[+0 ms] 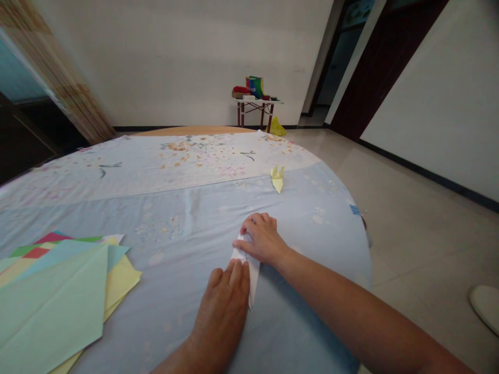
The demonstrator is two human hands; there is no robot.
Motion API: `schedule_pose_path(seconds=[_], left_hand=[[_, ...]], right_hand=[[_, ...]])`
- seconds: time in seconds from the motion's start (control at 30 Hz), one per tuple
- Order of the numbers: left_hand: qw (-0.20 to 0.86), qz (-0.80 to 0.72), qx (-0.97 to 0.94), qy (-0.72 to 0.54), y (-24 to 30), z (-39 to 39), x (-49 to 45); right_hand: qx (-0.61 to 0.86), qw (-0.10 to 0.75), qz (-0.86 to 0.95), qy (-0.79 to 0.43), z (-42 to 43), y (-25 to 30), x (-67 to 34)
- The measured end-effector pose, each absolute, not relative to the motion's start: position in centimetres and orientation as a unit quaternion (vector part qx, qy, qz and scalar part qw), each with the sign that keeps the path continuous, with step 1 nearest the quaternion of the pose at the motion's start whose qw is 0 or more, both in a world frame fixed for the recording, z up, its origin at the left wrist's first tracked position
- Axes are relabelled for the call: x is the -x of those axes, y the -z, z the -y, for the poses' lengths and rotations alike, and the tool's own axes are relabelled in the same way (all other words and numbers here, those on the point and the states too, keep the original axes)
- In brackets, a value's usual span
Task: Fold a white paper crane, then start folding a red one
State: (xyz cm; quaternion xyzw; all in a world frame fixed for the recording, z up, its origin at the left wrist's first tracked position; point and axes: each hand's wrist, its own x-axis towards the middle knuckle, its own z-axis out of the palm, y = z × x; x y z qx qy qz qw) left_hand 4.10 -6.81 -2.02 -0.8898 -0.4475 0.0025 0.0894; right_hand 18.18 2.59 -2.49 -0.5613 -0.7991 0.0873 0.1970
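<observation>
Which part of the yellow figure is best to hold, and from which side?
Probably across the wide middle of the yellow figure, thumb and finger on either side. Come from the near side, where the right hand is: the two thin prongs at the far end might bend, and the near end narrows to a point.

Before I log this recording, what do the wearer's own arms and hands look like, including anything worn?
The left hand and right hand are both bare, with no gloves, rings or watch to be seen. No sleeve shows on the long stretch of right forearm or the short piece of left forearm.
</observation>
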Motion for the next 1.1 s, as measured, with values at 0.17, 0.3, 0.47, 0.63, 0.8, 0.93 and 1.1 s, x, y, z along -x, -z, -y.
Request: schedule_pose_path(seconds=[0.17, 0.3, 0.47, 0.63, 0.8, 0.93, 1.1], left_hand=[[0.074, 0.485, 0.871, 0.026, 1.8, 6.6, -3.7], [0.059, 0.514, 0.855, 0.036, 1.8, 6.5, -3.7], [0.023, 0.524, 0.851, 0.03, 1.5, 6.4, -3.9], [-0.043, 0.518, 0.852, 0.068, 1.0, 6.0, -3.2], [-0.04, 0.54, 0.82, 0.185, 0.7, 4.9, -1.9], [-0.027, 0.539, 0.819, 0.196, 0.4, 4.4, -1.7], [-0.036, 0.518, 0.843, 0.137, 0.5, 4.7, -2.4]], right_hand=[[0.559, 0.19, 0.8, -0.106, -2.7, 2.4, -18.4], [0.561, 0.181, 0.798, -0.125, -2.7, 2.2, -18.5], [0.562, 0.192, 0.797, -0.111, -2.6, 2.3, -18.4], [0.561, 0.215, 0.788, -0.135, -2.9, 2.3, -18.6], [0.545, 0.289, 0.761, -0.2, -3.3, 1.9, -19.7], [0.539, 0.305, 0.762, -0.189, -3.2, 1.7, -20.1], [0.513, 0.263, 0.802, -0.155, -2.5, 2.0, -19.7]])
